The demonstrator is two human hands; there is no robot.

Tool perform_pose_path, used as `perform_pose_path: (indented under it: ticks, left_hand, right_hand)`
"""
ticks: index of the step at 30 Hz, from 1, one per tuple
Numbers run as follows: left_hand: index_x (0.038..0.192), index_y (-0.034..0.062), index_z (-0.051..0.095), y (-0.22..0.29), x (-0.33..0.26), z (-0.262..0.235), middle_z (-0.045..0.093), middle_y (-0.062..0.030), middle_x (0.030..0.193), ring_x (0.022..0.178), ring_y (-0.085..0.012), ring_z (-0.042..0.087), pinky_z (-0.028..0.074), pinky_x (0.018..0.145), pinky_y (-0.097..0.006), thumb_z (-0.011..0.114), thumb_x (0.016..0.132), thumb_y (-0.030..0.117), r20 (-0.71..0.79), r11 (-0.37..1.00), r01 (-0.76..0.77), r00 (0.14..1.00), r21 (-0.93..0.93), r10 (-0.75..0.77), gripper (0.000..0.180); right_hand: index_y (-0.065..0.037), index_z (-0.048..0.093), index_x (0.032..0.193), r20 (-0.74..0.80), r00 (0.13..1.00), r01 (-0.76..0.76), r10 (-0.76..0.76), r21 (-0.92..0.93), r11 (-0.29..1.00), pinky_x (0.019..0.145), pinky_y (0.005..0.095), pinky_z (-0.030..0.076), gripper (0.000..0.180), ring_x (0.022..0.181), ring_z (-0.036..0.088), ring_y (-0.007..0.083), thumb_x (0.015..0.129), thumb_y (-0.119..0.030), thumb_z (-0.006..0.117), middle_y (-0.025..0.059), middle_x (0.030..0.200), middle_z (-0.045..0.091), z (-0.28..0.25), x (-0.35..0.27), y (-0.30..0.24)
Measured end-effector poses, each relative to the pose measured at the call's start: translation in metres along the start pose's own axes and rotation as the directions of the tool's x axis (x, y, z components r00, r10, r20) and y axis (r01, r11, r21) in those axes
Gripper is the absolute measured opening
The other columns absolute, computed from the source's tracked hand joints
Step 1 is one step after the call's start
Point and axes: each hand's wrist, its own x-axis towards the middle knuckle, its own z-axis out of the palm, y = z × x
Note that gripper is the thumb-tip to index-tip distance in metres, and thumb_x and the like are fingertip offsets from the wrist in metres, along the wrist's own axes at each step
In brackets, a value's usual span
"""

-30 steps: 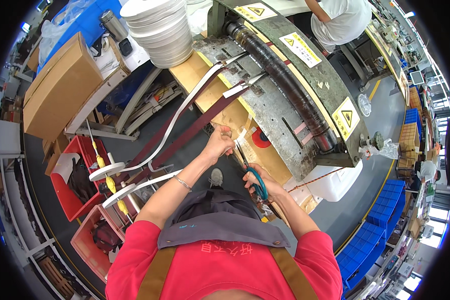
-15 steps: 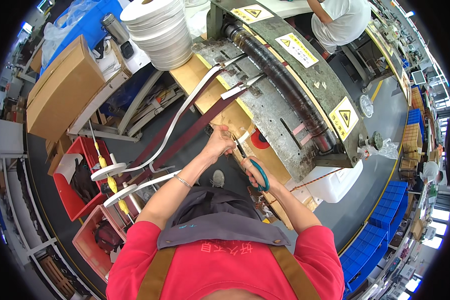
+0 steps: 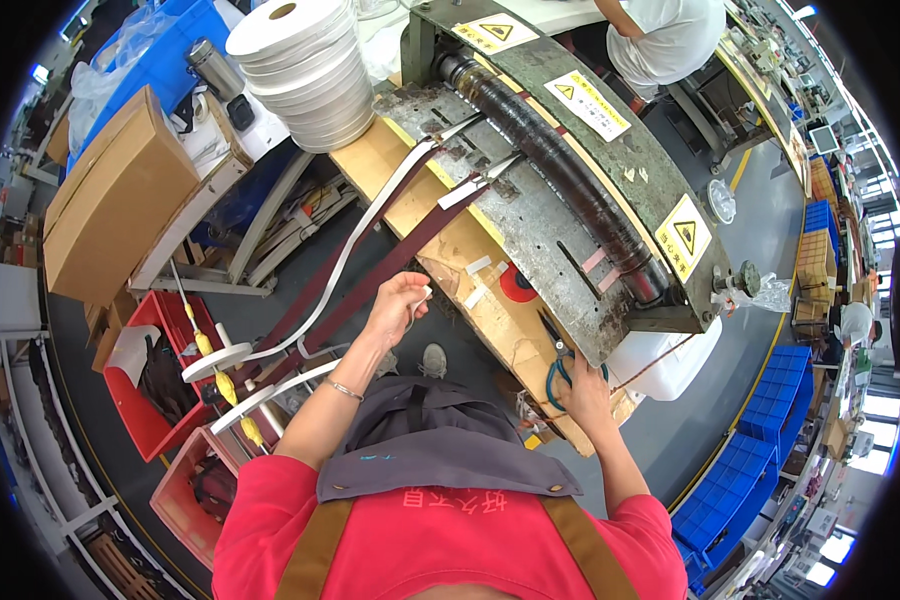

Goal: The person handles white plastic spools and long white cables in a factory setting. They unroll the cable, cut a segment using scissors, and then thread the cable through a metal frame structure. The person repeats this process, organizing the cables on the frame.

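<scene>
The right hand (image 3: pixel 578 392) is gripping a pair of scissors (image 3: pixel 557 368) with blue-green handles, fingers closed around them, at the front edge of the wooden bench (image 3: pixel 490 320). The left hand (image 3: pixel 398 305) is pinching a short piece of white tape (image 3: pixel 423 296) between fingertips, just in front of the bench. Beyond, white and dark red strips (image 3: pixel 390 215) are running up into the grey machine (image 3: pixel 560 190), with a stack of white tape rolls (image 3: pixel 305 70) further back.

One head-worn fisheye view looks steeply down over the person's red-shirted chest at the bottom of the frame, forearms rising from the lower edge toward centre. It faces a grey machine (image 3: pixel 570 210) across the upper middle, close by. Straight edges bow near the dark round rim; the workshop floor curves at right.
</scene>
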Motion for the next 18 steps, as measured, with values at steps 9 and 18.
perform_pose_path:
  ticks: [9,18]
  left_hand:
    - [0.101,-0.0015,0.048,0.014,-0.012,-0.017,0.057,-0.01,0.078,0.061,-0.0193,0.061,0.05,0.053,-0.026,0.053,0.076,-0.002,0.001,0.994,-0.039,0.999,-0.106,0.04,0.026]
    - [0.099,-0.0005,0.05,0.028,-0.026,-0.046,0.06,-0.0106,0.077,0.058,-0.019,0.06,0.049,0.052,-0.027,0.054,0.075,-0.003,-0.039,0.975,-0.137,0.991,-0.175,0.132,0.024]
  right_hand:
    - [0.003,0.046,0.108,-0.188,0.842,0.481,-0.505,-0.161,0.862,0.083,0.0381,0.042,0.04,0.098,0.05,0.0335,0.068,-0.002,0.049,0.0222,0.114,0.045,0.029,0.1,-0.087]
    - [-0.006,0.051,0.074,0.005,0.761,0.602,-0.649,-0.379,0.703,0.065,0.033,0.041,0.006,0.079,0.052,0.0214,0.068,-0.008,0.051,0.0072,0.076,0.051,0.061,0.152,-0.085]
